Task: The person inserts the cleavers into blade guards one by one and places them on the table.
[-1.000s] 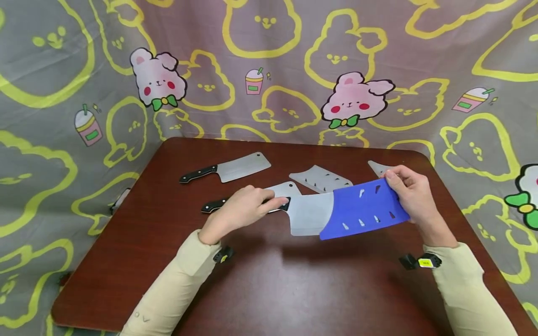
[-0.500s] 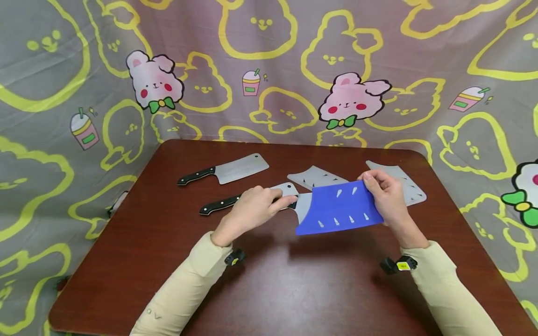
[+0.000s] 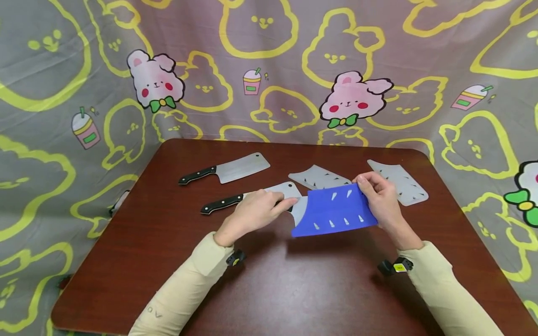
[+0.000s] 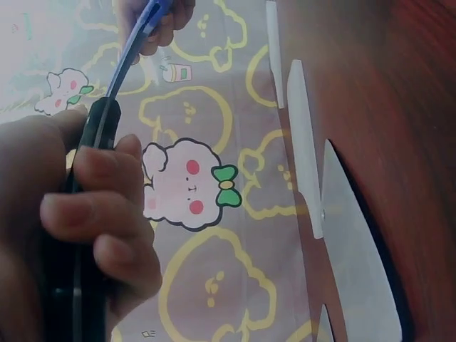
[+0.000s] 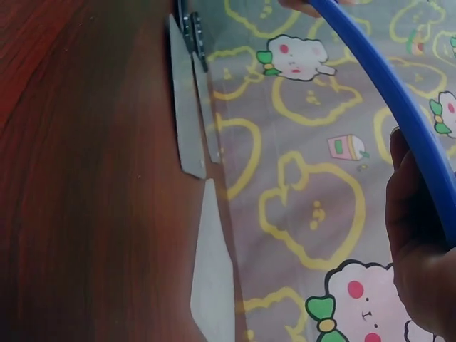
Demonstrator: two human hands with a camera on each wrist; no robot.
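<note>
In the head view my left hand (image 3: 257, 211) grips the black handle (image 4: 100, 128) of a cleaver held above the table. Most of that cleaver's blade (image 3: 300, 210) sits inside a blue slotted blade cover (image 3: 336, 210), with a short strip of steel showing near the handle. My right hand (image 3: 383, 199) pinches the cover's far end, thumb on the near face. The right wrist view shows the blue cover edge-on beside the right thumb.
Two more black-handled cleavers, a far cleaver (image 3: 241, 168) and a nearer cleaver (image 3: 220, 204), lie on the brown table (image 3: 138, 261). A white slotted cover (image 3: 317, 177) and another white cover (image 3: 405, 184) lie at the back right. A patterned curtain (image 3: 290, 42) hangs behind.
The right hand has moved left with the blue cover, which slid further over the blade and now hides most of it. The left hand shifted slightly right, still gripping the cleaver's handle.
</note>
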